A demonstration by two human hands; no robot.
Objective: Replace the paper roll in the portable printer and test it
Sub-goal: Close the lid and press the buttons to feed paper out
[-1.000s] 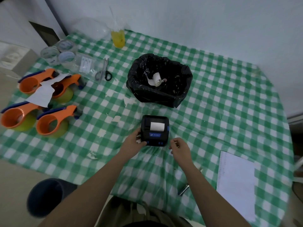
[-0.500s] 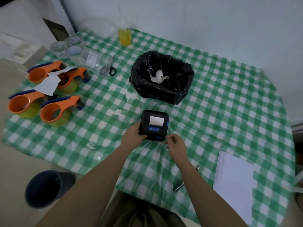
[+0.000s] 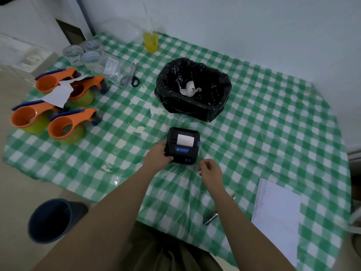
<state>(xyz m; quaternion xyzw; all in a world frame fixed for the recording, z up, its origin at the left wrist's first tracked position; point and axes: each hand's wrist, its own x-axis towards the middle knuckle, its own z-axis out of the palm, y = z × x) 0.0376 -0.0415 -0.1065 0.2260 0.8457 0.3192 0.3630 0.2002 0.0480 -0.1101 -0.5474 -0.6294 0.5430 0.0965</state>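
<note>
Sitting near the middle of the checked tablecloth, just on the near side of the black bin bag, the printer looks closed up, with a white strip of paper showing at its top opening. By that sign the new roll seems already loaded, and the step in hand is most likely the test: getting the machine to feed or print.

The left hand wraps the printer's left near corner, thumb and fingers closed on the casing, steadying it on the cloth. The right hand hangs just beside the printer's near right corner, apart from it, with the fingers loosely curled and nothing visibly held in them.

Two small blue buttons sit on the near face of the printer, close to the right hand. The next move probably calls for a fingertip of that hand to reach left and far a little and press one of them, while the left hand keeps the light casing from sliding. Which button does what cannot be read from this view.

A curl of white paper lies inside the bin bag, perhaps the discarded old roll or a torn-off strip. Far to the left stand orange tape dispensers and a pair of scissors, well apart from the work; a white sheet lies near on the right.
</note>
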